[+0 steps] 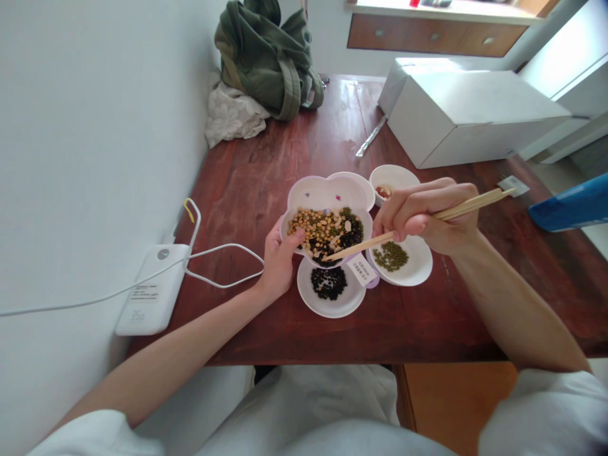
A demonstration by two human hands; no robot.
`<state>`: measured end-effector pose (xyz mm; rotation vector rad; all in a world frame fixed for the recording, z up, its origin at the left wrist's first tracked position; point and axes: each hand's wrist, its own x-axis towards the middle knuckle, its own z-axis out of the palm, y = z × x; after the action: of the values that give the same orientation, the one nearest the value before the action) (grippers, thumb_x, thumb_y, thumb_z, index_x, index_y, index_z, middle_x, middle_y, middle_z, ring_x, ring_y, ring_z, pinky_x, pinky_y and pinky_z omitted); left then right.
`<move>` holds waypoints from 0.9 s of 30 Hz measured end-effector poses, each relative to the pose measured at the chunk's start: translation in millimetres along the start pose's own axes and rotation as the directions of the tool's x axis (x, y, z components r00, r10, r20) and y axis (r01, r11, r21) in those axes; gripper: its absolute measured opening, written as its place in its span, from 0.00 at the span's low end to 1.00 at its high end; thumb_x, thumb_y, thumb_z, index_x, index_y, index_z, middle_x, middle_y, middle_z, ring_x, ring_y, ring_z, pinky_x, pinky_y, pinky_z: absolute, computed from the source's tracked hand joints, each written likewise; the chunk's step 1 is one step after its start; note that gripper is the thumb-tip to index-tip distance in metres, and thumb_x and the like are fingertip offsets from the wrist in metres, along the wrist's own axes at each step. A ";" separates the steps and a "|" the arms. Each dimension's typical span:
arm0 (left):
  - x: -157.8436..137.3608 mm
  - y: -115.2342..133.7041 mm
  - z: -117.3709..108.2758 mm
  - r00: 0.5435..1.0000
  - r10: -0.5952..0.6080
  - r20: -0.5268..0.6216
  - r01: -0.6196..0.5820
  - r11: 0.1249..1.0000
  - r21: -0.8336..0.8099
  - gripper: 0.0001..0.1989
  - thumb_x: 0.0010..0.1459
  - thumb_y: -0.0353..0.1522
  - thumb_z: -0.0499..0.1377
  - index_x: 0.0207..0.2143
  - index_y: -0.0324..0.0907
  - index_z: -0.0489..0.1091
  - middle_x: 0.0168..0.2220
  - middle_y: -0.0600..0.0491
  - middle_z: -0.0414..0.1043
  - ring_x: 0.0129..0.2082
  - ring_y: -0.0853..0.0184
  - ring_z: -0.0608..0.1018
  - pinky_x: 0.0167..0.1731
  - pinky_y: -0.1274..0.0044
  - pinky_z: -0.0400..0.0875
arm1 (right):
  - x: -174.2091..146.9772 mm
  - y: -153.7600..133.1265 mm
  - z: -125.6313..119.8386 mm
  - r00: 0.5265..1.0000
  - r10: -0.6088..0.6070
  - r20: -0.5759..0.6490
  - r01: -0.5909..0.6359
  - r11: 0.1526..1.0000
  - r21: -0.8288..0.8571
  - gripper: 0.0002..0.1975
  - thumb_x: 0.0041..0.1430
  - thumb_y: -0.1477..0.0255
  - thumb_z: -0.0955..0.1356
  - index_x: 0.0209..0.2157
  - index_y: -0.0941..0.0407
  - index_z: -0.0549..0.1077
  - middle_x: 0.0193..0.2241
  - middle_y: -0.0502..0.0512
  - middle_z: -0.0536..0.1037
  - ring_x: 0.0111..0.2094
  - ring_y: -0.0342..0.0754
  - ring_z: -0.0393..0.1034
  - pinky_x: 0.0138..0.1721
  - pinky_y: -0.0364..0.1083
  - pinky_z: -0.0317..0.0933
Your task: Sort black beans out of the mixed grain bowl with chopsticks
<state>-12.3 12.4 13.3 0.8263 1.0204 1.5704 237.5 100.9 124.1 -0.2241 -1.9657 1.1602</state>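
My left hand grips the near left rim of a white, flower-shaped bowl, tilted toward me and raised over a small plate. Yellow, green and black beans and some peanuts lie mixed in it. In my right hand is a pair of chopsticks, their tips among the black beans at the bowl's near edge. Below the bowl, a white plate carries black beans. A white bowl of green beans sits under my right hand. A printed label shows beside the flower-shaped bowl.
Behind are a white bowl with peanuts and a partly hidden white dish. A white box and green bag stand farther back. At left lies a power bank with a cable. A blue object is at right.
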 end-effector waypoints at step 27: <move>0.7 2.0 2.7 1.000 -0.004 -0.001 0.004 1.000 0.001 0.22 0.60 0.44 0.75 0.52 0.43 0.83 0.48 0.48 0.89 0.52 0.49 0.89 0.54 0.62 0.86 | -1.8 3.2 5.7 0.999 -0.006 -0.051 0.006 1.000 -0.010 0.26 0.68 0.47 0.78 0.25 0.52 0.82 0.25 0.56 0.84 0.25 0.50 0.80 0.25 0.49 0.69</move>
<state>-10.8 13.4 16.3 0.8237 1.0237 1.5668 233.8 98.1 119.2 -0.2508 -1.9262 1.1307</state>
